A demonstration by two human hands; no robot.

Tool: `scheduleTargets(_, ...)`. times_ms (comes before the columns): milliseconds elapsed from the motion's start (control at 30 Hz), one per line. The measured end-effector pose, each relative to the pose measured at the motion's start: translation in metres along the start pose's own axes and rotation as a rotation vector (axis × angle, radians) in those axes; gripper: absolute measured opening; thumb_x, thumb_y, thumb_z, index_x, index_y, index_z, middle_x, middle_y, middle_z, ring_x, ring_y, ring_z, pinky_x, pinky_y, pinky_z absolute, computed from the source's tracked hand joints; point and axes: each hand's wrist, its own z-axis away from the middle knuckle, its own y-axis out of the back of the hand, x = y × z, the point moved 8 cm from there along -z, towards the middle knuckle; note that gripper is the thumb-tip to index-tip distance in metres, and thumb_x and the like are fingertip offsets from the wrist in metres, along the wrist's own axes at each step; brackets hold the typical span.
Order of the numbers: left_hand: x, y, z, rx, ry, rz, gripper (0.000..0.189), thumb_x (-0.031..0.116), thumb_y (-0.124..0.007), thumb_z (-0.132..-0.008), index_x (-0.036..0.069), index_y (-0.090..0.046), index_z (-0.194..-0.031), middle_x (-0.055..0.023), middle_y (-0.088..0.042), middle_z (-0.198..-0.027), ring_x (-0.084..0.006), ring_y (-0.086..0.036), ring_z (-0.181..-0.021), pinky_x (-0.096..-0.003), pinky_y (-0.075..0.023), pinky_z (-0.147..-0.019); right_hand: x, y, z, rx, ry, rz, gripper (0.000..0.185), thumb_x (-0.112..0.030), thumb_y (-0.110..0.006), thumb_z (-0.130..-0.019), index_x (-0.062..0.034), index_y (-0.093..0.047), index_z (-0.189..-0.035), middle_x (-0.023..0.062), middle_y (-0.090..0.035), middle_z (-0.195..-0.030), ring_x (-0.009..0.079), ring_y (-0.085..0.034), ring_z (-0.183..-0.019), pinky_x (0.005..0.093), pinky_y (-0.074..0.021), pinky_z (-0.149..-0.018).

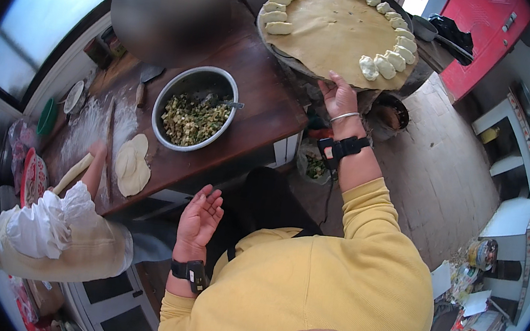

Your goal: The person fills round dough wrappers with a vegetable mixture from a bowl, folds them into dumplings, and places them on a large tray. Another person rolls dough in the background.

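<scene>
My right hand (pixel 339 95) is at the near edge of a large round tan sheet (pixel 334 31), its fingertips touching or just under the rim; whether it grips the edge is not plain. Plump filled dumplings (pixel 385 66) line the sheet's edge in an arc. My left hand (pixel 200 217), palm up with fingers slightly curled, is empty in front of the table's edge. Beyond it on the table stands a metal bowl (pixel 158 104) of chopped green and pale filling (pixel 196 121), with a utensil handle (pixel 237 105) over its rim. Flat dough wrappers (pixel 132 165) lie in an overlapping pile left of the bowl.
A person in a white top (pixel 58 235) works at the left with a dough roll (pixel 73 173), near a thin rolling pin (pixel 109 148) on the floured wooden table (pixel 254 90). A cleaver (pixel 140 95) lies behind the bowl. A pot (pixel 389 113) stands below the round sheet.
</scene>
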Motion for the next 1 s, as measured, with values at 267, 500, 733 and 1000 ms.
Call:
scheduleTargets(267, 0.032, 0.022, 0.009, 0.045, -0.165, -0.046, 0.028, 0.015, -0.050, -0.100, 0.007, -0.055, -0.126, -0.0104, -0.066, -0.114, -0.0176, -0.065, -0.096, -0.0314, -0.0532, -0.083, -0.012, 0.008, -0.005, -0.068, -0.005, 0.113, 0.017, 0.004, -0.063, -0.085, -0.0051, -0.062, -0.100, 0.0055, -0.066, -0.091, 0.0197, -0.066, -0.088, 0.0413, -0.0603, -0.078)
scheduleTargets(500, 0.033, 0.031, 0.002, 0.057, -0.151, -0.058, 0.028, 0.014, -0.050, -0.100, 0.007, -0.054, -0.127, -0.0105, -0.066, -0.113, -0.0179, -0.064, -0.096, -0.0313, -0.0530, -0.082, -0.029, 0.026, -0.013, -0.108, -0.088, 0.169, 0.013, 0.001, -0.064, -0.085, -0.0077, -0.064, -0.095, 0.0019, -0.066, -0.089, 0.0165, -0.065, -0.089, 0.0400, -0.0584, -0.081)
scheduleTargets(733, 0.029, 0.035, -0.003, 0.048, -0.141, -0.039, 0.028, 0.012, -0.050, -0.099, 0.006, -0.054, -0.126, -0.0116, -0.066, -0.114, -0.0189, -0.065, -0.096, -0.0312, -0.0528, -0.082, -0.054, 0.040, -0.033, -0.137, -0.124, 0.236, 0.009, -0.001, -0.065, -0.085, -0.0084, -0.064, -0.090, 0.0000, -0.066, -0.087, 0.0143, -0.065, -0.087, 0.0381, -0.0582, -0.080)
scheduleTargets(1000, 0.031, 0.041, -0.005, 0.030, -0.159, -0.045, 0.028, 0.014, -0.052, -0.099, 0.006, -0.054, -0.125, -0.0112, -0.065, -0.114, -0.0190, -0.064, -0.097, -0.0316, -0.0526, -0.081, -0.067, 0.058, -0.038, -0.165, -0.165, 0.227, 0.012, -0.001, -0.066, -0.084, -0.0081, -0.066, -0.093, 0.0016, -0.068, -0.089, 0.0147, -0.066, -0.086, 0.0398, -0.0596, -0.078)
